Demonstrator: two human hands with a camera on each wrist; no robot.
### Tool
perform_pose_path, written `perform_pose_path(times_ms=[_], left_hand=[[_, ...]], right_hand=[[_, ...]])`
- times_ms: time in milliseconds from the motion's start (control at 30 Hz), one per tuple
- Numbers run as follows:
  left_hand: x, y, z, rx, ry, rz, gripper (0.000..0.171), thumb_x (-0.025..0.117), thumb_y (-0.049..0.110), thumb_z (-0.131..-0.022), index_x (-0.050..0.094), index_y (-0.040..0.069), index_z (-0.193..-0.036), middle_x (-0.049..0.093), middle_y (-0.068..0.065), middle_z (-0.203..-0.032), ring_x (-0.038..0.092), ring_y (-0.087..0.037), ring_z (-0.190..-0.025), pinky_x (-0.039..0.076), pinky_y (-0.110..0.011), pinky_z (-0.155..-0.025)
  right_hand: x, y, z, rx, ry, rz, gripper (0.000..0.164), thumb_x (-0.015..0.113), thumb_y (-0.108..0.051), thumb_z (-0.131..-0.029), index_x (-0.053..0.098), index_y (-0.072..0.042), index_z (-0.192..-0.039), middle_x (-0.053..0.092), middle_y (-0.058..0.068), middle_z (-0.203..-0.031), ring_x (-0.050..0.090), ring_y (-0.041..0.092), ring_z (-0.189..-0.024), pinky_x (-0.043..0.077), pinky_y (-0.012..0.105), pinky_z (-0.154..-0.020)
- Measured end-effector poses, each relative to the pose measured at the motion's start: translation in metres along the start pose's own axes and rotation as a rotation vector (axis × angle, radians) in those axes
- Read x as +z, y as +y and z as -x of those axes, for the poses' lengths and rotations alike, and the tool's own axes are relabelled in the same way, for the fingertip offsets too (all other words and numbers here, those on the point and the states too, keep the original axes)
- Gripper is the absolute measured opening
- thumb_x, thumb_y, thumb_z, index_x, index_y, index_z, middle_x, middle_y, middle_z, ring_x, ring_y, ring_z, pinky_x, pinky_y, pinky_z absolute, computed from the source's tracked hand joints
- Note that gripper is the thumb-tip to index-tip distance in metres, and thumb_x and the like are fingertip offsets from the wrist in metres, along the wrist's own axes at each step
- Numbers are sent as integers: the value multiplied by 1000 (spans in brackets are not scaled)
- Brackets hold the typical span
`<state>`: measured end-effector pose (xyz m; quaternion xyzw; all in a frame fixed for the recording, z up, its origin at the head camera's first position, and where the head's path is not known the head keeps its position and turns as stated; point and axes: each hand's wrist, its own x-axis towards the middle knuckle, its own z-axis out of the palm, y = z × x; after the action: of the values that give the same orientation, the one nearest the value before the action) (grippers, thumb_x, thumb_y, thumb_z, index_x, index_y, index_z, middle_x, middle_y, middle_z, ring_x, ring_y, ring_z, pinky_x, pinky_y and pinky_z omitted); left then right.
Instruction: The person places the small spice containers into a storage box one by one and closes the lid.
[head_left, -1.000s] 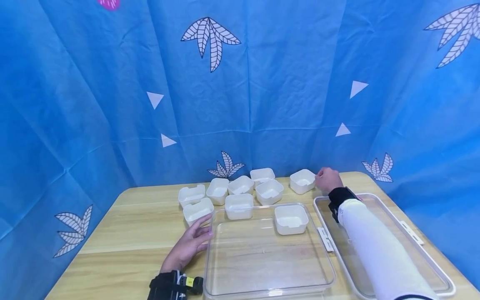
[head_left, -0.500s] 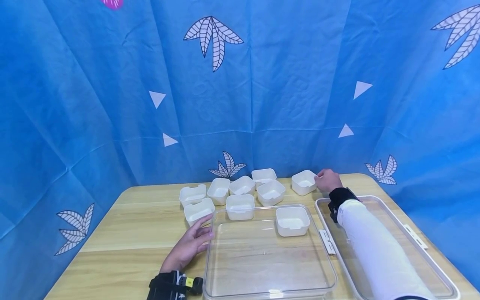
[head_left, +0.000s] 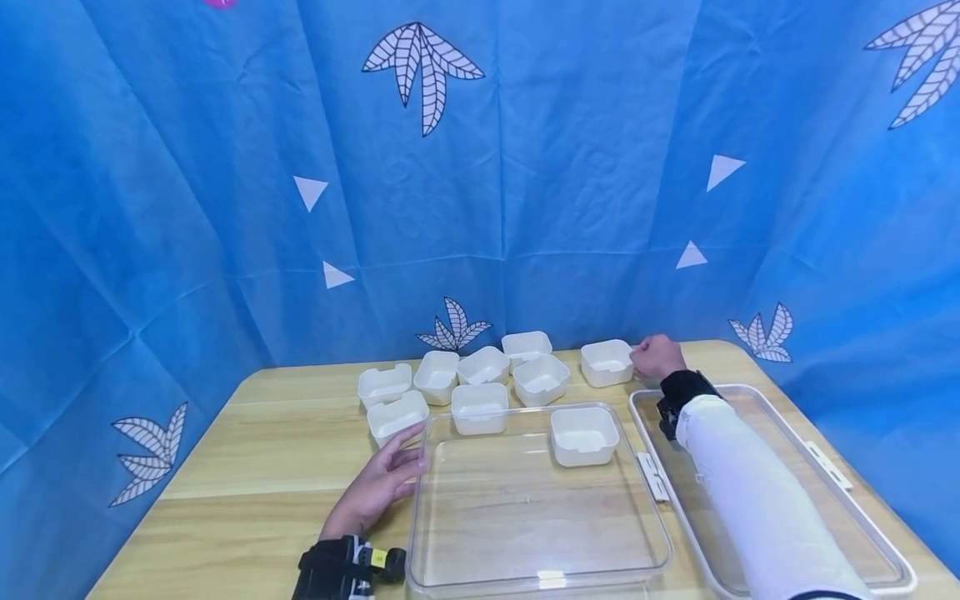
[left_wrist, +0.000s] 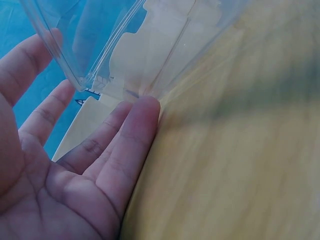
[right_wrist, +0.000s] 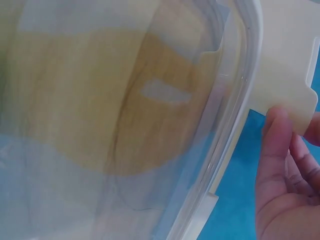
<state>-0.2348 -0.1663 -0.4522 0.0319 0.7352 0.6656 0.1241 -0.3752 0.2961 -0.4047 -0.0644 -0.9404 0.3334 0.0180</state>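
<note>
My right hand [head_left: 658, 357] pinches the right-hand corner of a small white plastic box [head_left: 607, 364] at the table's far edge. In the right wrist view, thumb and fingertips meet at the lower corner of that box [right_wrist: 285, 60]. My left hand [head_left: 375, 487] rests at the left wall of a large clear container [head_left: 525, 525], fingers loosely extended. The left wrist view shows its fingers [left_wrist: 132, 145] along the container's corner and wall. One white box [head_left: 585, 437] sits inside the container, in its far right corner.
Several more white boxes [head_left: 480, 408] stand grouped behind the container, some with a notched side. A clear lid with a white rim [head_left: 817, 521] and side latches lies to the right, under my right sleeve [head_left: 765, 500]. A blue patterned curtain [head_left: 570, 167] hangs beyond the table.
The white box in my right hand has turned slightly, so its front side faces me more squarely. My left hand stays at the container. The head view has shifted a little.
</note>
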Motion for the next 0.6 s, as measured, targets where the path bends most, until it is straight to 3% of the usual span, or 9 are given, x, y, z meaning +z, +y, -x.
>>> perform_pose_path(times_ms=[100, 300, 600], left_hand=[[0, 0, -1, -1, 16, -5, 61, 63, 16, -94, 37, 18, -149, 41, -27, -141, 48, -37, -123, 50, -46, -94], [-1, 0, -2, -2, 46, -12, 60, 65, 17, -93, 40, 19, -147, 45, -25, -138, 49, -35, -122, 51, -45, -91], [0, -2, -1, -2, 10, 2, 61, 63, 17, -94, 37, 19, -149, 41, -26, -142, 45, -38, -126, 49, -47, -94]], right_hand=[[0, -2, -1, -18, 8, 2, 23, 50, -12, -87, 66, 3, -92, 68, 12, -77, 61, 29, -83, 48, 39, -79], [2, -4, 0, -59, 39, 15, 31, 52, -9, -81, 67, 8, -103, 68, 20, -96, 62, 34, -88, 50, 43, -85], [3, -1, 11, -39, 31, -26, 32, 53, -9, -83, 61, 9, -106, 66, 22, -98, 59, 35, -90, 49, 41, -83]])
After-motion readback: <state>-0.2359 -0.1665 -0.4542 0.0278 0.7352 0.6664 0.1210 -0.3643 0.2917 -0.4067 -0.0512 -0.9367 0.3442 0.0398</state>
